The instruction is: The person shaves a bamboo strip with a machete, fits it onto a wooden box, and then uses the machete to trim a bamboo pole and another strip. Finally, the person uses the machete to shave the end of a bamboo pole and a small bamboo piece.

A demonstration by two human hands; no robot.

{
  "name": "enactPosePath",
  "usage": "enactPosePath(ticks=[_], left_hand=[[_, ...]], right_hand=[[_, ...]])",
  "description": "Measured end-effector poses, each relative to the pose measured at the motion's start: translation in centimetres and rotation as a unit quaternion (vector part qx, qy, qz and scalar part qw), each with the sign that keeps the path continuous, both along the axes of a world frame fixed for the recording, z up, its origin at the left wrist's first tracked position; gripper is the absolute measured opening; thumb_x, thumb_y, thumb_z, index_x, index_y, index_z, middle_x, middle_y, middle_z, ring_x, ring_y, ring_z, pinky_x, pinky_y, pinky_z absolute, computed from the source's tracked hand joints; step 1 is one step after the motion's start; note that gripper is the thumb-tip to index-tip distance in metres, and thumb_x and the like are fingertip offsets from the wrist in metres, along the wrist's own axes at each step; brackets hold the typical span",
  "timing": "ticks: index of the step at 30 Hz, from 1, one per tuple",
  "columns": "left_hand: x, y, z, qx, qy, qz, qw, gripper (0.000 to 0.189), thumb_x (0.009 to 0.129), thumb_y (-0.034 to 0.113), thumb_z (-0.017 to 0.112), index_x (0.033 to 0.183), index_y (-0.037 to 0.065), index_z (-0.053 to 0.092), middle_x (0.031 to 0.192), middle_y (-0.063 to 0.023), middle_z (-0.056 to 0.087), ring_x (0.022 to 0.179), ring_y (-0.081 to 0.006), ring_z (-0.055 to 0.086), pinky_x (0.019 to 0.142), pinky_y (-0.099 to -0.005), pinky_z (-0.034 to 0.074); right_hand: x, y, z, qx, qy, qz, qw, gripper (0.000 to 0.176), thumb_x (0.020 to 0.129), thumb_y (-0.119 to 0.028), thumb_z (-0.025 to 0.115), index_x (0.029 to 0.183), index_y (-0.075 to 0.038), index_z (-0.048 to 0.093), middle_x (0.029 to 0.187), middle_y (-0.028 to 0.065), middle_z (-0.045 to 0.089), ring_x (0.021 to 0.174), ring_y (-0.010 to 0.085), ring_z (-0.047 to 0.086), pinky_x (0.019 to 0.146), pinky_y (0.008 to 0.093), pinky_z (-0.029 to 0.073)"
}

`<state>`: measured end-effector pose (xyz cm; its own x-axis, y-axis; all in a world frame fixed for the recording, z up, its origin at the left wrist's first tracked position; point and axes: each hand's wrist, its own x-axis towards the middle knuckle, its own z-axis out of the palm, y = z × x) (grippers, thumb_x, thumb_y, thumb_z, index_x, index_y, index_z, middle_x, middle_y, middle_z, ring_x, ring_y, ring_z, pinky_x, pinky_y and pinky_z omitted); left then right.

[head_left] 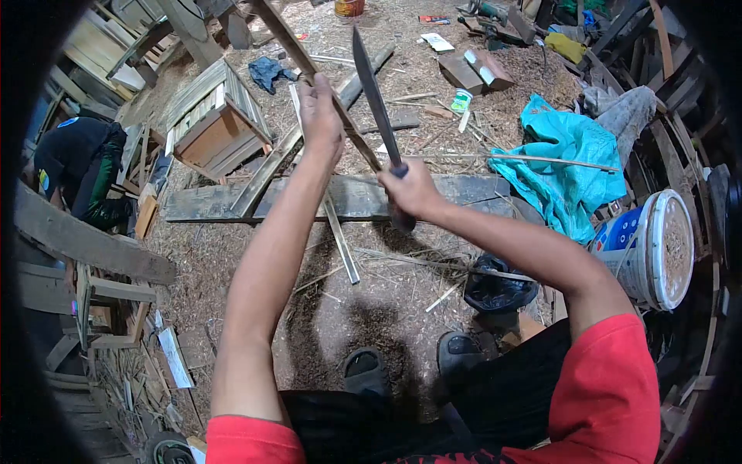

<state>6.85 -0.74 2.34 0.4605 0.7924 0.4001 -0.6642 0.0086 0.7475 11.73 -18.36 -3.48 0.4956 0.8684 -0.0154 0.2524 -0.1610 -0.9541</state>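
My left hand (pixel 321 117) is closed around a long, narrow wooden strip (pixel 287 39), which slants from the top of the view down toward my other hand. In my right hand (pixel 411 189) I grip the handle of a machete (pixel 374 93), its dark blade pointing up and away from me. The strip's lower end reaches right beside the machete's handle. Beneath both hands a thick wooden plank (pixel 348 199) lies across the ground. A thinner pale slat (pixel 341 240) crosses it, sloping toward my feet.
A person in dark clothes (pixel 81 158) bends down at the left, near a wooden cabinet (pixel 220 124). To the right are a teal plastic sheet (pixel 576 147) and a white bucket (pixel 657 251). A black bag (pixel 498 290) sits near my feet. Shavings and sticks cover the ground.
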Motion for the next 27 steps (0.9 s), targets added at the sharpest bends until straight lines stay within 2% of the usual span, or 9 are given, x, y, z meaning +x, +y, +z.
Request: enactPosePath(ticks=[2, 4, 6, 10, 15, 20, 24, 25, 27], left_hand=[[0.0, -1.4, 0.7, -0.016, -0.016, 0.008, 1.0, 0.023, 0.099, 0.032, 0.051, 0.106, 0.011, 0.047, 0.084, 0.0029, 0.045, 0.076, -0.007, 0.041, 0.071, -0.0243, 0.037], [-0.6, -0.3, 0.1, -0.011, -0.013, 0.008, 1.0, 0.024, 0.099, 0.033, 0.052, 0.106, 0.011, 0.047, 0.084, 0.0027, 0.045, 0.076, -0.0069, 0.041, 0.07, -0.0239, 0.037], [-0.3, 0.4, 0.3, 0.01, 0.005, -0.004, 1.0, 0.024, 0.098, 0.034, 0.052, 0.105, 0.011, 0.047, 0.084, 0.0026, 0.045, 0.076, -0.0067, 0.042, 0.069, -0.0234, 0.037], [0.5, -0.9, 0.4, 0.08, 0.085, 0.005, 0.993, 0.023, 0.097, 0.032, 0.055, 0.1, 0.009, 0.049, 0.076, 0.0022, 0.049, 0.066, -0.0075, 0.049, 0.059, -0.0229, 0.043], [2.1, -1.0, 1.5, 0.182, 0.114, 0.043, 0.976, 0.024, 0.096, 0.025, 0.058, 0.1, 0.002, 0.054, 0.087, -0.0076, 0.069, 0.067, -0.0074, 0.061, 0.055, -0.0209, 0.046], [0.7, -0.8, 2.0, 0.233, 0.261, 0.182, 0.919, 0.023, 0.096, 0.02, 0.057, 0.094, -0.002, 0.066, 0.077, -0.0061, 0.069, 0.061, -0.0035, 0.057, 0.051, -0.0195, 0.041], [-0.1, -1.4, 2.1, 0.225, 0.255, 0.206, 0.918, 0.023, 0.096, 0.019, 0.057, 0.092, -0.001, 0.067, 0.074, -0.0042, 0.068, 0.057, -0.0017, 0.053, 0.048, -0.0197, 0.037], [-0.2, -1.5, 2.2, 0.219, 0.233, 0.208, 0.924, 0.023, 0.096, 0.019, 0.057, 0.091, -0.001, 0.068, 0.073, -0.0038, 0.068, 0.056, -0.0013, 0.052, 0.048, -0.02, 0.037], [-1.0, -0.7, 2.4, 0.204, 0.244, 0.213, 0.924, 0.022, 0.096, 0.018, 0.057, 0.091, 0.0, 0.068, 0.072, -0.0033, 0.068, 0.054, -0.0009, 0.05, 0.047, -0.0206, 0.035]], right_hand=[[-1.2, -1.6, -2.7, -0.063, -0.069, 0.012, 0.996, 0.029, 0.081, -0.022, 0.059, 0.071, 0.005, 0.061, 0.053, 0.0071, 0.056, 0.044, 0.0168, 0.054, 0.044, 0.0359, 0.044], [0.4, -3.7, -7.3, -0.359, 0.153, -0.002, 0.921, 0.033, 0.078, -0.026, 0.061, 0.073, 0.007, 0.063, 0.055, 0.0098, 0.059, 0.046, 0.0198, 0.056, 0.046, 0.0362, 0.045], [2.2, -6.0, -12.2, -0.292, -0.088, 0.011, 0.952, 0.037, 0.076, -0.029, 0.062, 0.075, 0.008, 0.064, 0.061, 0.0147, 0.062, 0.053, 0.024, 0.061, 0.053, 0.0382, 0.049], [3.2, -4.8, -9.6, -0.309, 0.039, 0.015, 0.95, 0.037, 0.076, -0.031, 0.064, 0.073, 0.006, 0.066, 0.068, 0.0178, 0.065, 0.068, 0.0273, 0.065, 0.066, 0.0398, 0.05], [3.1, 0.5, -1.7, -0.092, 0.028, -0.057, 0.994, 0.038, 0.082, -0.031, 0.064, 0.062, 0.001, 0.062, 0.056, 0.0096, 0.06, 0.048, 0.019, 0.057, 0.049, 0.0358, 0.044], [1.2, 2.8, 3.6, 0.111, 0.101, -0.058, 0.987, 0.025, 0.087, -0.015, 0.057, 0.065, -0.006, 0.054, 0.051, 0.0029, 0.051, 0.04, 0.013, 0.046, 0.039, 0.0295, 0.036], [-1.0, 1.1, -1.6, -0.063, 0.072, -0.047, 0.994, 0.034, 0.082, -0.028, 0.062, 0.06, -0.002, 0.061, 0.055, 0.0089, 0.059, 0.047, 0.0188, 0.056, 0.05, 0.0352, 0.044], [-0.6, 1.0, -1.4, -0.074, -0.039, -0.045, 0.996, 0.034, 0.082, -0.027, 0.061, 0.058, -0.004, 0.06, 0.054, 0.0095, 0.058, 0.05, 0.0195, 0.058, 0.05, 0.0343, 0.044], [0.6, 1.6, -1.0, -0.115, 0.001, -0.028, 0.993, 0.033, 0.082, -0.026, 0.062, 0.058, -0.004, 0.059, 0.053, 0.0095, 0.058, 0.049, 0.0193, 0.057, 0.05, 0.0348, 0.044]])
